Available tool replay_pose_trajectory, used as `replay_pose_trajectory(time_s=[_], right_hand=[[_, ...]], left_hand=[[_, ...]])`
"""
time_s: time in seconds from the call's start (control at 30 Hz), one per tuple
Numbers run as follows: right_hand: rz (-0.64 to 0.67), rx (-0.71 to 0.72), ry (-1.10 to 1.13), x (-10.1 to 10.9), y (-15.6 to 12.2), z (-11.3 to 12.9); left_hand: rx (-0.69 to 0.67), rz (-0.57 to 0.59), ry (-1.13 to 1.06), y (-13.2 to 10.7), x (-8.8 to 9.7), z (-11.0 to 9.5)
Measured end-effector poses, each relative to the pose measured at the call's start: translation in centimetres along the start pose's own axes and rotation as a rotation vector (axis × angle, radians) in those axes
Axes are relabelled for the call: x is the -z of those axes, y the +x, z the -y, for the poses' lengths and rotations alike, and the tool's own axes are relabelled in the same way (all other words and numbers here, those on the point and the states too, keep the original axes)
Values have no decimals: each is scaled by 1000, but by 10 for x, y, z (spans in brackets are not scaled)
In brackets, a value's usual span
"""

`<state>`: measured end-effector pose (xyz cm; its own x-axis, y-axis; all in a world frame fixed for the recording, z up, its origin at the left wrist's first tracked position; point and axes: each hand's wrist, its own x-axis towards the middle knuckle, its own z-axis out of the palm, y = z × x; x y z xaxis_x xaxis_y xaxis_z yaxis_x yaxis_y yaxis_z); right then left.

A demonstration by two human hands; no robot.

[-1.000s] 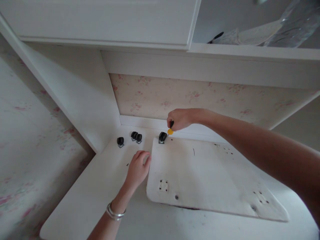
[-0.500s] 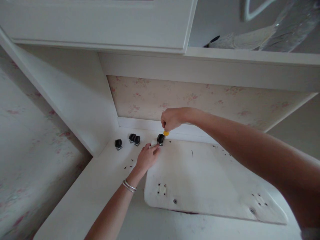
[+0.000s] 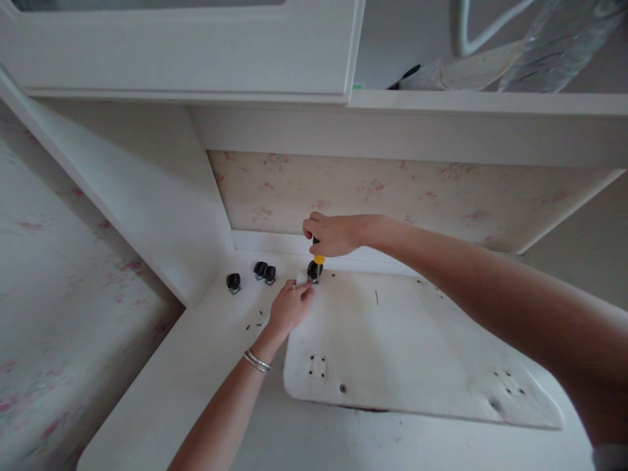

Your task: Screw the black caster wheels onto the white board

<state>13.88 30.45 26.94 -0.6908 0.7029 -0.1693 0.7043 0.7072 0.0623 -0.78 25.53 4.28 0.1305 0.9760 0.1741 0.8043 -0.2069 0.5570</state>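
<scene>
A white board (image 3: 392,353) with rounded corners and screw holes lies flat on the white surface. At its far left corner stands a black caster wheel (image 3: 314,270), its metal plate against the board. My left hand (image 3: 290,305) grips the caster low down with its fingertips. Above it, my right hand (image 3: 333,234) is closed round the handle of a screwdriver (image 3: 319,259) with a yellow collar, pointing down beside the wheel. The tip is hard to make out. Left of the board sit three loose casters: one caster (image 3: 234,282) alone and two close together (image 3: 265,271).
Several small screws (image 3: 254,321) lie on the white surface left of my left hand. An overhead cabinet (image 3: 186,65) and an open shelf (image 3: 481,101) with plastic-wrapped items hang above. A side panel (image 3: 137,176) stands at left, floral wallpaper (image 3: 373,186) behind.
My right hand has shifted slightly left and changed its hold, so the screwdriver stands more upright over the caster. My left hand stays at the caster. The view has tilted slightly.
</scene>
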Motion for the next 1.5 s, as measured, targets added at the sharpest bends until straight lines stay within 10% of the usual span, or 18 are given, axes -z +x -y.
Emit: replay_pose_trajectory(time_s=[1.5], right_hand=[[-107, -89, -41, -14, -20, -11]], left_hand=[[119, 46, 9, 1, 1, -12]])
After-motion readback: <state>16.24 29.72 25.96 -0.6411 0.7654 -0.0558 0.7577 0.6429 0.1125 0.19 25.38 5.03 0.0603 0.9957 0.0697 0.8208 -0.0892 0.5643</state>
